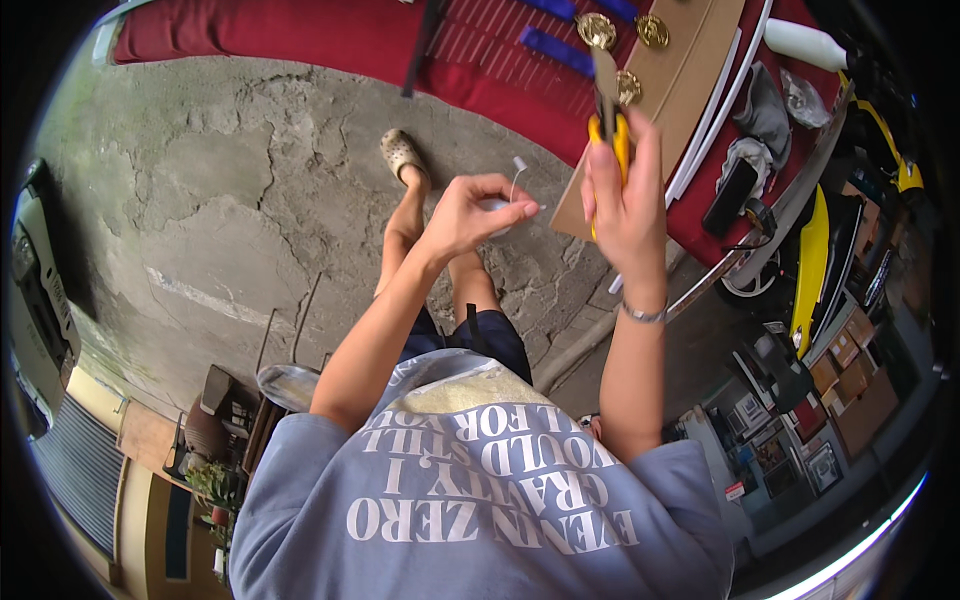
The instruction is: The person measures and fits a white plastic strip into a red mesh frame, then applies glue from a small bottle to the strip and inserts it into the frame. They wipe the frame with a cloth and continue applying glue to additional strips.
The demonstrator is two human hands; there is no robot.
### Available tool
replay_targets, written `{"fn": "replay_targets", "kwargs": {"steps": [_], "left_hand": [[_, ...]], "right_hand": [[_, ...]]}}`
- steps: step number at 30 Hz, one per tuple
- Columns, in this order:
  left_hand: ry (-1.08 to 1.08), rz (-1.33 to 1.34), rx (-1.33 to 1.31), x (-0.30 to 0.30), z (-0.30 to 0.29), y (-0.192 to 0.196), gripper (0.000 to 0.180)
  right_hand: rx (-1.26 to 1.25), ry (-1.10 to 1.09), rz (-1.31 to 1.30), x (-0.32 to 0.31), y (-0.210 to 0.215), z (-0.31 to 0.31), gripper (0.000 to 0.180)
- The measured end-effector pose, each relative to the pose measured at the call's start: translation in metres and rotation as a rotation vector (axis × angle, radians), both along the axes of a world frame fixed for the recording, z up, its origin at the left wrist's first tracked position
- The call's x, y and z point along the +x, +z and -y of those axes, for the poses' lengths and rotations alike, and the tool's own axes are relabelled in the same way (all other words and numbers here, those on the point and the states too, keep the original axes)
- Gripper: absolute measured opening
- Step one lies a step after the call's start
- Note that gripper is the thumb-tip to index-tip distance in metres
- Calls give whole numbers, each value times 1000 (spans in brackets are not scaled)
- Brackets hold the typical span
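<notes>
The right hand (628, 205) is closing around yellow-handled scissors (608, 112), blades pointing far. The left hand (470, 212) is pinching a thin white cord (516, 178) just left of it, above the cracked concrete floor (230, 210) and the red table (480, 50).

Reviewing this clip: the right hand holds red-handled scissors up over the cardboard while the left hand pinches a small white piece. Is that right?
Not quite. In the head view the scissors in the right hand have yellow handles, not red. The rest stands: they are raised over the cardboard, and the left hand pinches a small white piece.
</notes>
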State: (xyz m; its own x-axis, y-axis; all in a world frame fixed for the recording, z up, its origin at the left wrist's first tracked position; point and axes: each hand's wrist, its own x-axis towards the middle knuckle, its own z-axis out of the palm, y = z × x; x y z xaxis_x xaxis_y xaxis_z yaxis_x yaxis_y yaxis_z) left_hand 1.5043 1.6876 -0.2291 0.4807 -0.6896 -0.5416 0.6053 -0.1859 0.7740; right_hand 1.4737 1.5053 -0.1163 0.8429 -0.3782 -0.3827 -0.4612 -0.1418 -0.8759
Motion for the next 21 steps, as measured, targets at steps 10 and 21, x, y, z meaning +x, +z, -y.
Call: {"fn": "replay_targets", "kwargs": {"steps": [10,21], "left_hand": [[-90,308,130,-29,55,-34,20],[-210,458,277,-15,62,-29,29]], "right_hand": [[-676,116,-35,-147,-85,0,35],[-831,207,-30,-149,-99,-3,41]]}}
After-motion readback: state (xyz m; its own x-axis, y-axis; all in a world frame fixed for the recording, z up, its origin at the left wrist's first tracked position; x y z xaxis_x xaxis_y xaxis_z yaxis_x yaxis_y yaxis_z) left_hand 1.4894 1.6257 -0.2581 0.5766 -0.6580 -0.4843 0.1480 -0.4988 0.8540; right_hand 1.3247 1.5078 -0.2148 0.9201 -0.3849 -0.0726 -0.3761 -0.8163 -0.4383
